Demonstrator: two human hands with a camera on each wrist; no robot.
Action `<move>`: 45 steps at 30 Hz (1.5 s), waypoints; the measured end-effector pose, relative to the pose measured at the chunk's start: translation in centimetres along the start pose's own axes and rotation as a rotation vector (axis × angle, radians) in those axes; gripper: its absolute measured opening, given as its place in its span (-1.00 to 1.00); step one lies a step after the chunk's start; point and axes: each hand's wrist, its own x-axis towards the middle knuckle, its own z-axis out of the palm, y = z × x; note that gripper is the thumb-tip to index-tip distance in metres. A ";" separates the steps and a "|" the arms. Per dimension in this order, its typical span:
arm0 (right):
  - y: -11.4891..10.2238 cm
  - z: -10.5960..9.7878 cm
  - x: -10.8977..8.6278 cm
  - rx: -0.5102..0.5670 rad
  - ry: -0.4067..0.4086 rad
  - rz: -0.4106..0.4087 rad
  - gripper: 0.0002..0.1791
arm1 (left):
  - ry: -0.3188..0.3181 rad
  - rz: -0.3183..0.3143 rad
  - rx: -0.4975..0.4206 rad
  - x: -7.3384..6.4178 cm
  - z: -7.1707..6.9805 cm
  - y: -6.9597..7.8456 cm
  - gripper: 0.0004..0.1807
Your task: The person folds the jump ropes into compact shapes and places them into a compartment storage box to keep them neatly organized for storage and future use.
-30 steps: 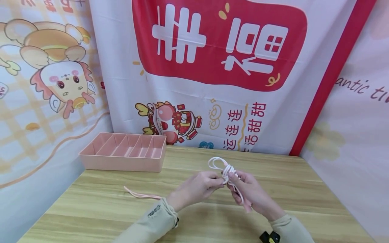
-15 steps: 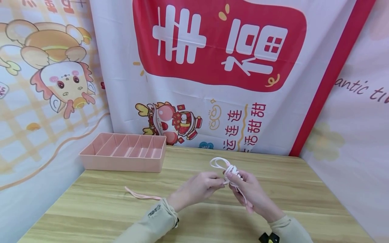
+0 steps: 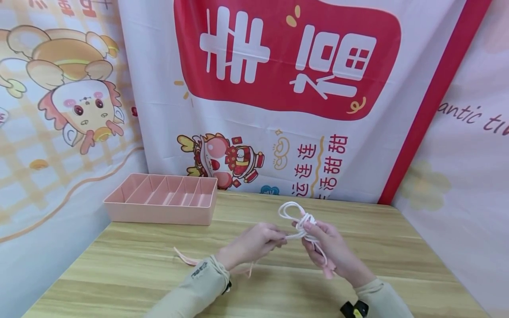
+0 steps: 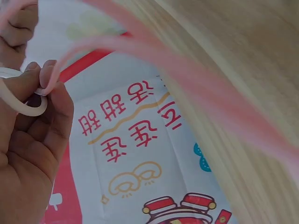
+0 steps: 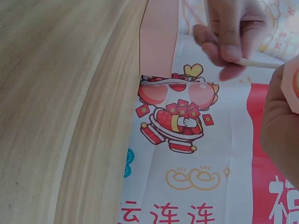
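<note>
Both hands work above the wooden surface (image 3: 358,229), a little in front of the person. The right hand (image 3: 326,247) holds a bundle of white cord (image 3: 304,221). Its fingers (image 3: 314,229) are curled around the wrapped part of the bundle, and two loops of the cord stand up just past the fingertips, on the far side. A pink end of the cord hangs down below this hand, along the palm side.

The left hand (image 3: 254,243) is just beside the right one. Its thumb and first fingers (image 3: 278,237) are pressed together and pinch a short, tight piece of the white cord that goes straight across to the bundle. In the left wrist view, the same fingers (image 4: 46,77) pinch a thin pink strand at a white loop. In the right wrist view, the left fingertips (image 5: 229,51) close on a thin pale strand.

A pink string (image 3: 187,258) lies on the surface near the left sleeve (image 3: 199,287), behind the left fingers on the wrist side. A pink tray (image 3: 159,212) with narrow compartments stands well apart from the fingers, to the far left, against the printed cloth (image 3: 286,66).
</note>
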 end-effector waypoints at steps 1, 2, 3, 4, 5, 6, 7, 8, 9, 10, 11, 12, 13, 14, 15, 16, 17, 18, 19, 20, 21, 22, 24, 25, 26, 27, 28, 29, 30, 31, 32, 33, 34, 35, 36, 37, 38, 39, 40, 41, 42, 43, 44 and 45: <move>-0.1 0.0 0.0 -0.002 -0.022 -0.013 -0.58 | -0.014 -0.028 -0.019 -0.1 0.0 -0.1 -0.83; -0.1 0.0 -0.1 -0.006 -0.044 -0.023 -0.58 | -0.025 -0.054 -0.038 -0.1 0.0 -0.2 -0.83; -0.2 0.1 -0.1 -0.012 -0.061 -0.032 -0.58 | -0.034 -0.078 -0.052 -0.2 0.0 -0.4 -0.82; -0.2 0.1 -0.2 -0.019 -0.077 -0.040 -0.59 | -0.041 -0.095 -0.067 -0.3 0.0 -0.5 -0.81; -0.2 0.2 -0.2 -0.026 -0.093 -0.048 -0.59 | -0.046 -0.113 -0.079 -0.3 0.0 -0.6 -0.80; -0.2 0.2 -0.2 -0.035 -0.105 -0.049 -0.60 | -0.049 -0.129 -0.089 -0.4 0.0 -0.7 -0.80; -0.2 0.3 -0.3 -0.049 -0.115 -0.044 -0.61 | -0.048 -0.143 -0.096 -0.4 -0.1 -0.9 -0.80; -0.3 0.3 -0.3 -0.067 -0.122 -0.034 -0.62 | -0.048 -0.161 -0.112 -0.5 -0.1 -1.0 -0.81; -0.3 0.4 -0.3 -0.092 -0.126 -0.021 -0.62 | -0.048 -0.178 -0.123 -0.5 -0.2 -1.1 -0.84; -0.3 0.4 -0.3 -0.120 -0.131 -0.005 -0.62 | -0.049 -0.200 -0.135 -0.6 -0.3 -1.2 -0.86; -0.3 0.5 -0.4 -0.152 -0.136 0.013 -0.62 | -0.052 -0.220 -0.142 -0.6 -0.5 -1.3 -0.87; -0.3 0.5 -0.4 -0.192 -0.144 0.030 -0.61 | -0.052 -0.235 -0.144 -0.6 -0.6 -1.4 -0.90; -0.3 0.5 -0.3 -0.227 -0.154 0.042 -0.60 | -0.054 -0.248 -0.146 -0.7 -0.8 -1.5 -0.92; -0.3 0.6 -0.3 -0.253 -0.162 0.047 -0.60 | -0.055 -0.257 -0.144 -0.7 -0.9 -1.6 -0.93; -0.3 0.6 -0.3 -0.276 -0.167 0.051 -0.59 | -0.056 -0.256 -0.132 -0.7 -1.1 -1.7 -0.93; -0.2 0.6 -0.3 -0.289 -0.172 0.052 -0.58 | -0.055 -0.255 -0.125 -0.7 -1.2 -1.8 -0.93; -0.2 0.6 -0.2 -0.297 -0.175 0.051 -0.58 | -0.055 -0.247 -0.115 -0.7 -1.4 -1.9 -0.92; -0.2 0.6 -0.2 -0.299 -0.177 0.048 -0.58 | -0.054 -0.241 -0.107 -0.7 -1.5 -1.9 -0.90; -0.2 0.6 -0.2 -0.298 -0.177 0.045 -0.58 | -0.057 -0.239 -0.105 -0.7 -1.6 -2.0 -0.90; -0.2 0.6 -0.2 -0.294 -0.178 0.042 -0.59 | -0.059 -0.231 -0.099 -0.7 -1.6 -2.0 -0.90; -0.2 0.6 -0.2 -0.296 -0.176 0.044 -0.58 | -0.063 -0.226 -0.094 -0.7 -1.7 -2.0 -0.89; -0.2 0.6 -0.2 -0.294 -0.179 0.045 -0.59 | -0.067 -0.226 -0.092 -0.7 -1.7 -2.0 -0.89; -0.2 0.7 -0.2 -0.299 -0.182 0.049 -0.60 | -0.068 -0.226 -0.083 -0.7 -1.8 -1.9 -0.89; -0.2 0.7 -0.2 -0.306 -0.183 0.057 -0.61 | -0.068 -0.234 -0.078 -0.7 -1.8 -1.8 -0.91; -0.2 0.7 -0.2 -0.312 -0.183 0.069 -0.61 | -0.069 -0.245 -0.073 -0.7 -1.9 -1.8 -0.92; -0.2 0.7 -0.2 -0.334 -0.182 0.082 -0.62 | -0.068 -0.261 -0.077 -0.7 -1.9 -1.7 -0.94; -0.2 0.7 -0.2 -0.361 -0.182 0.097 -0.62 | -0.066 -0.272 -0.081 -0.7 -2.0 -1.7 -0.94; -0.2 0.7 -0.2 -0.382 -0.179 0.117 -0.62 | -0.064 -0.282 -0.086 -0.7 -2.1 -1.6 -0.92; -0.3 0.7 -0.3 -0.397 -0.179 0.136 -0.63 | -0.061 -0.285 -0.085 -0.7 -2.2 -1.5 -0.92; -0.3 0.7 -0.3 -0.422 -0.180 0.153 -0.64 | -0.061 -0.286 -0.087 -0.7 -2.3 -1.4 -0.91; -0.3 0.8 -0.4 -0.449 -0.183 0.167 -0.65 | -0.060 -0.282 -0.088 -0.6 -2.4 -1.4 -0.90; -0.3 0.8 -0.4 -0.474 -0.190 0.176 -0.67 | -0.059 -0.276 -0.093 -0.6 -2.4 -1.3 -0.90; -0.3 0.9 -0.4 -0.489 -0.202 0.183 -0.68 | -0.062 -0.269 -0.093 -0.5 -2.5 -1.2 -0.90; -0.3 0.9 -0.5 -0.498 -0.218 0.189 -0.69 | -0.067 -0.263 -0.100 -0.5 -2.5 -1.0 -0.91; -0.3 0.9 -0.5 -0.511 -0.241 0.186 -0.70 | -0.075 -0.261 -0.113 -0.4 -2.5 -0.9 -0.91; -0.2 0.9 -0.5 -0.528 -0.263 0.185 -0.72 | -0.085 -0.262 -0.132 -0.4 -2.5 -0.7 -0.91; -0.2 0.9 -0.5 -0.543 -0.286 0.180 -0.73 | -0.093 -0.266 -0.153 -0.3 -2.5 -0.6 -0.91; -0.1 0.9 -0.5 -0.554 -0.308 0.173 -0.75 | -0.101 -0.269 -0.176 -0.3 -2.4 -0.4 -0.90; 0.0 0.9 -0.5 -0.568 -0.325 0.168 -0.76 | -0.107 -0.269 -0.195 -0.2 -2.4 -0.3 -0.90; 0.0 1.0 -0.4 -0.583 -0.337 0.161 -0.78 | -0.111 -0.269 -0.210 -0.2 -2.4 -0.2 -0.91; 0.1 1.1 -0.4 -0.604 -0.345 0.151 -0.80 | -0.114 -0.267 -0.219 -0.1 -2.5 0.0 -0.91; 0.2 1.2 -0.4 -0.634 -0.348 0.137 -0.79 | -0.117 -0.264 -0.225 -0.1 -2.5 0.1 -0.91; 0.3 1.4 -0.4 -0.662 -0.354 0.118 -0.75 | -0.121 -0.267 -0.234 0.0 -2.5 0.3 -0.91; 0.5 1.5 -0.4 -0.685 -0.360 0.100 -0.69 | -0.126 -0.268 -0.242 0.0 -2.6 0.5 -0.92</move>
